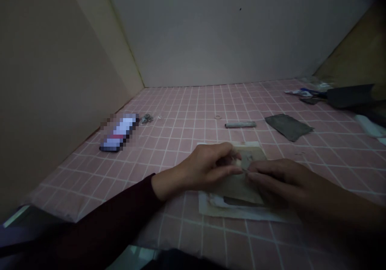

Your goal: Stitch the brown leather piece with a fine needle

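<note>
Over a worn, pale board (238, 189) lying on white paper (211, 210), both hands meet nearly fingertip to fingertip. My left hand (211, 163) pinches a small whitish piece (238, 163) between thumb and fingers. My right hand (280, 177) has its thumb and forefinger pressed together around something thin, too small and dark to identify, its tip close to the whitish piece. A dark flat strip (243, 202) lies along the near part of the board.
Beyond the board on the pink checked cloth (181, 141) are a grey stick (240, 124), a small ring (218, 117) and a dark grey sheet (288, 127). A blurred-out phone (120, 133) and a small metallic cluster (146, 119) lie left. Dark material (350, 96) lies far right.
</note>
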A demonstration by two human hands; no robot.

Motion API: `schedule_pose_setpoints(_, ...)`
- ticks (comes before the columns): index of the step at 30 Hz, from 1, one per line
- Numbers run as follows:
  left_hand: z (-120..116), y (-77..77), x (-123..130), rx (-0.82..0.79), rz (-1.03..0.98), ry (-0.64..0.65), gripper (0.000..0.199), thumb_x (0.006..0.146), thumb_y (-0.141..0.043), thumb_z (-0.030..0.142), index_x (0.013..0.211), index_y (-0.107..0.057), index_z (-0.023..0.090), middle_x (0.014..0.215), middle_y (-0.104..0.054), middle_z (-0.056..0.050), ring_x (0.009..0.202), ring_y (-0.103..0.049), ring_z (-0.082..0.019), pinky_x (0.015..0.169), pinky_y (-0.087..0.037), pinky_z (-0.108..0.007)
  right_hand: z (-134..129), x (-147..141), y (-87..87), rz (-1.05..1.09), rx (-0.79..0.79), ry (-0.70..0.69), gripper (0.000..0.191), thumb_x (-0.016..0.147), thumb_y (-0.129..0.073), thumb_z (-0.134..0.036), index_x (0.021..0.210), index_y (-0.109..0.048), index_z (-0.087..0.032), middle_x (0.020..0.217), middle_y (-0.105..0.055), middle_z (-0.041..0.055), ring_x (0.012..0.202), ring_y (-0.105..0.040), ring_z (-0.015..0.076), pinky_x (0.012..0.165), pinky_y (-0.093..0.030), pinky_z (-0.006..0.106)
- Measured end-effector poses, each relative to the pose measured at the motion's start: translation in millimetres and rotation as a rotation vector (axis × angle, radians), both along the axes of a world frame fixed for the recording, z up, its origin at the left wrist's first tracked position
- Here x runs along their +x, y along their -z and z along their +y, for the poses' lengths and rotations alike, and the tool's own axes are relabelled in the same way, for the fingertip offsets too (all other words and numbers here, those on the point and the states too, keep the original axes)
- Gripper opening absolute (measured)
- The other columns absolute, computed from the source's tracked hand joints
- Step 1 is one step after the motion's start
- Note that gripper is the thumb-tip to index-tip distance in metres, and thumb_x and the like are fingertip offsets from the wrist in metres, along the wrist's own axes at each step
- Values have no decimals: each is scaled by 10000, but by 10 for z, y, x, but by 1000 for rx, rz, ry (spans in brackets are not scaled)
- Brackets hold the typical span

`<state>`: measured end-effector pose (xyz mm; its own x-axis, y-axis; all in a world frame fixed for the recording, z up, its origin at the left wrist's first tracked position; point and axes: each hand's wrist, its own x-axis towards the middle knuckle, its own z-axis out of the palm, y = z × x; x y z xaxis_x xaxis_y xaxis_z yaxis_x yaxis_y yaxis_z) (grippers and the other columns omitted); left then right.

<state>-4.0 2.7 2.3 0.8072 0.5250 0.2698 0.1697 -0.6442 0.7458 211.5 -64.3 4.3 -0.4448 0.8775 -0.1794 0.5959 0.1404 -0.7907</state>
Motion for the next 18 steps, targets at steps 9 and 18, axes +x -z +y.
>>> schedule_pose_setpoints(9,26,0,-7,46,17,12,220,879,-593,319,997,-592,134,829,-604,-22,748,-574,-121,681,-449,-218,-5,-14,-8,22,-65,-14,378,953,-390,-378,642,-498,-191,583,-501,-10,553,-481,130,543,-362,261)
schedule_pose_setpoints(18,17,-4,-1,-33,48,-11,249,868,-607,355,965,-600,125,784,-617,-10,714,-588,-106,637,-449,-192,-2,-48,30,-124,169,21,320,932,-402,-343,681,-533,-195,606,-535,5,556,-509,141,523,-375,263)
